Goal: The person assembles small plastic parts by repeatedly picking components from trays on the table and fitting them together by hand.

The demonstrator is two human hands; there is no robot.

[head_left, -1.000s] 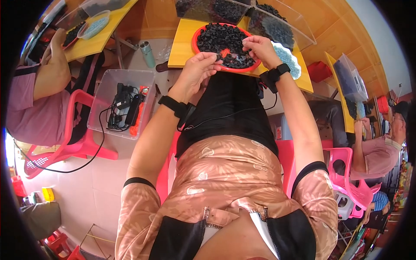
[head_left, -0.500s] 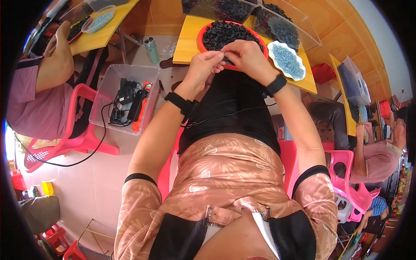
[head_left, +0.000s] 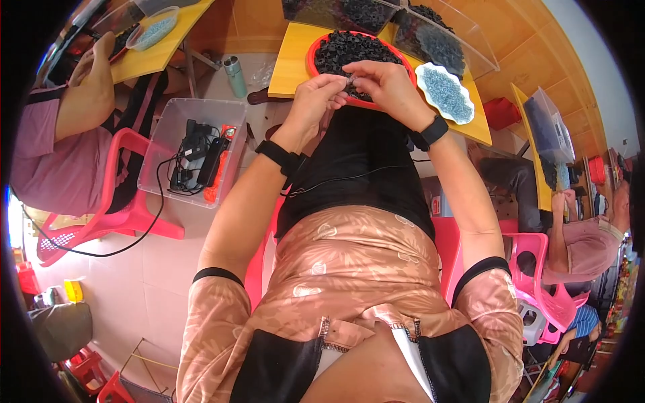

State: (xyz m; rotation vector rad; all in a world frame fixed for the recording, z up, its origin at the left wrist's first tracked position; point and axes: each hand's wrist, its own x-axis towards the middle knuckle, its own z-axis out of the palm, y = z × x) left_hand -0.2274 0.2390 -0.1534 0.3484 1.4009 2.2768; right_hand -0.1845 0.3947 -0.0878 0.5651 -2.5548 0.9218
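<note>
My left hand (head_left: 316, 97) and my right hand (head_left: 391, 91) meet over the near rim of a red round tray (head_left: 311, 62). Heaped in that tray are many small black parts (head_left: 356, 52). Thumb and forefinger of each hand are pinched together around a tiny dark piece (head_left: 350, 81), too small to make out fully. To the right of my right hand lies a white scalloped dish (head_left: 422, 75) filled with small pale blue-grey pieces (head_left: 446, 94). Both wrists wear black bands.
The tray and dish stand on a yellow table (head_left: 287, 60), with clear bins of black parts (head_left: 430, 40) behind. On the floor at left are a clear plastic box (head_left: 151, 151) with cables and a green bottle (head_left: 235, 77). Co-workers sit at tables left and right.
My fingertips have parted slightly, so the small dark piece between them shows more. My right hand has tilted a little; the tray and dish have not moved.
</note>
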